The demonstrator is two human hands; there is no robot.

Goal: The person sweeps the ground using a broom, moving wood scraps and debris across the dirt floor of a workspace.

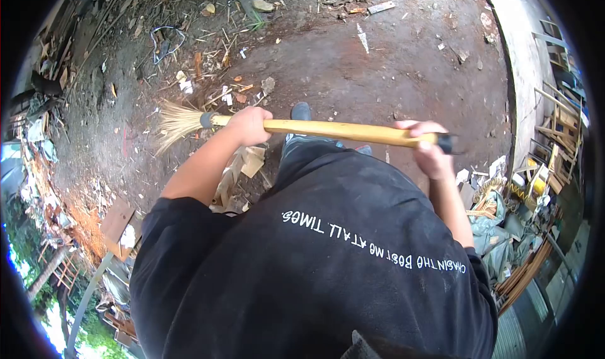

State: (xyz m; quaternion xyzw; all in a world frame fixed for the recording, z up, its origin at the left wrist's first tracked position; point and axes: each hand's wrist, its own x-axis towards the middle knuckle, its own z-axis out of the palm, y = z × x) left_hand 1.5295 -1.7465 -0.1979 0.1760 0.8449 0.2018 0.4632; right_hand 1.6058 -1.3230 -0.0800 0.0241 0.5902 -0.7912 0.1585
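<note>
A broom (334, 129) with a thick yellow handle lies level across the front of my body. Its straw bristles (176, 124) fan out at the left, bound by a dark band. My left hand (251, 126) is wrapped round the handle close to the bristles. Near the black cap at the handle's right end, my right hand (432, 148) grips the broom, slightly blurred. Below the handle, the tip of a shoe (301, 111) shows on the dirt.
Brown dirt ground (353, 75) carries scattered leaves, sticks and paper scraps. A pale concrete edge (520, 63) runs down the right. Wood pieces and plastic bags (504, 239) are heaped at the lower right. A wooden board (117, 220) stands at the lower left.
</note>
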